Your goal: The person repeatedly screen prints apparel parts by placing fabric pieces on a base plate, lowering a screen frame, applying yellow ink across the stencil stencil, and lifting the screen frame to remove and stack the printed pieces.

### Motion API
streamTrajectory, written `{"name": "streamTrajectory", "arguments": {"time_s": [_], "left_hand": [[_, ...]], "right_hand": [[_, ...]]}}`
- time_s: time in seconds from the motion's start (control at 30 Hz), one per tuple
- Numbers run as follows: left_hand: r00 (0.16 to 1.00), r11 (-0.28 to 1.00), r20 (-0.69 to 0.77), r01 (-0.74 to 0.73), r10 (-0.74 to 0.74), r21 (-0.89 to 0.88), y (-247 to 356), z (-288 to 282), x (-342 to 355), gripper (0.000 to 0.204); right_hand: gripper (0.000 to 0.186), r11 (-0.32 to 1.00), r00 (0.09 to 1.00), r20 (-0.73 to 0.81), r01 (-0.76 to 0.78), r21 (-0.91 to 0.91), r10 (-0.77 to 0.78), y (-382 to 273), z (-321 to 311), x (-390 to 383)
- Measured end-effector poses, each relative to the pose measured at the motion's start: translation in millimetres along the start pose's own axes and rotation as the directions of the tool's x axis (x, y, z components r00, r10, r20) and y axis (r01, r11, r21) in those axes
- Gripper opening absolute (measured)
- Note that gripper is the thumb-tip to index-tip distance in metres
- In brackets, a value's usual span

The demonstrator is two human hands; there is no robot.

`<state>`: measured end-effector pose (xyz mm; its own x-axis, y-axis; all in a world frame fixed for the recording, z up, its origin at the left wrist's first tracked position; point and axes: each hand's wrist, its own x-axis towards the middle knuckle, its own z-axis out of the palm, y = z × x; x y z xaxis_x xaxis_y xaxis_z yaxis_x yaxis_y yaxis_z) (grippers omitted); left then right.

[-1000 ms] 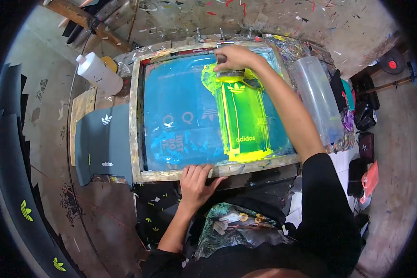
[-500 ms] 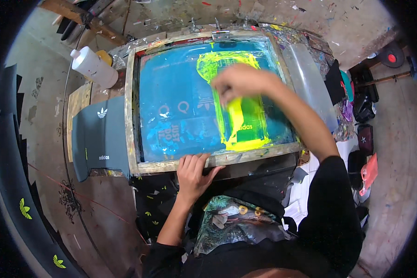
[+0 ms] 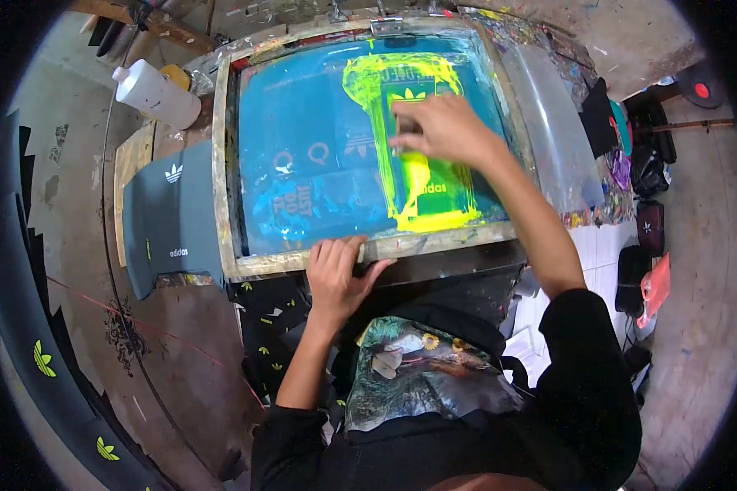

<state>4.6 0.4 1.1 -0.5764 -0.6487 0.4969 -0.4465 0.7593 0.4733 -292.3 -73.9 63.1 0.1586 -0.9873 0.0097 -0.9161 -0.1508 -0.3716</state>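
Observation:
A wooden-framed screen (image 3: 223, 164) with blue mesh lies on the worktable, a tall band of bright yellow-green ink (image 3: 442, 196) on its right half over printed stencil shapes. My right hand (image 3: 438, 127) is closed round a dark squeegee handle (image 3: 405, 123) over that band; the blade is mostly hidden under the hand and ink. My left hand (image 3: 340, 270) grips the frame's near edge, fingers curled over it and thumb out along the wood. Beside the screen at the left, a dark grey cut panel (image 3: 172, 221) with white prints rests on a board (image 3: 131, 147).
A white bottle (image 3: 155, 94) stands at the back left. A clear sheet (image 3: 549, 155) and dark items (image 3: 651, 229) lie at the right, with a red bag (image 3: 655, 290). A wooden beam (image 3: 168, 29) crosses the back left; dark printed pieces (image 3: 41, 352) line the far left.
My right hand has moved from the screen's far edge toward me, down over the ink band, smearing it. The scene sits higher in the picture. My left hand stays on the frame.

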Motion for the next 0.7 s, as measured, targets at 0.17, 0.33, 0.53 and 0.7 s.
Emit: {"name": "streamTrajectory", "arguments": {"time_s": [0.17, 0.33, 0.53, 0.7], "left_hand": [[1.0, 1.0, 0.005, 0.004, -0.005, 0.029, 0, 3, 0, 0.052], [0.999, 1.0, -0.051, -0.014, 0.015, 0.018, 0, 3, 0, 0.058], [0.994, 0.996, -0.086, -0.067, 0.073, 0.066, 9, -19, 14, 0.061], [0.973, 0.968, -0.138, -0.157, 0.186, 0.198, 43, -84, 98, 0.064]], "right_hand": [[0.028, 0.999, 0.997, -0.076, 0.027, -0.023, -0.029, -56, 23, -92], [0.028, 0.971, 0.958, -0.264, 0.052, -0.233, -0.115, -85, 48, -134], [0.064, 0.969, 0.964, -0.263, -0.04, -0.245, -0.027, -113, 15, -153], [0.078, 0.881, 0.891, -0.402, -0.004, -0.473, -0.211, -100, -56, -118]]}}
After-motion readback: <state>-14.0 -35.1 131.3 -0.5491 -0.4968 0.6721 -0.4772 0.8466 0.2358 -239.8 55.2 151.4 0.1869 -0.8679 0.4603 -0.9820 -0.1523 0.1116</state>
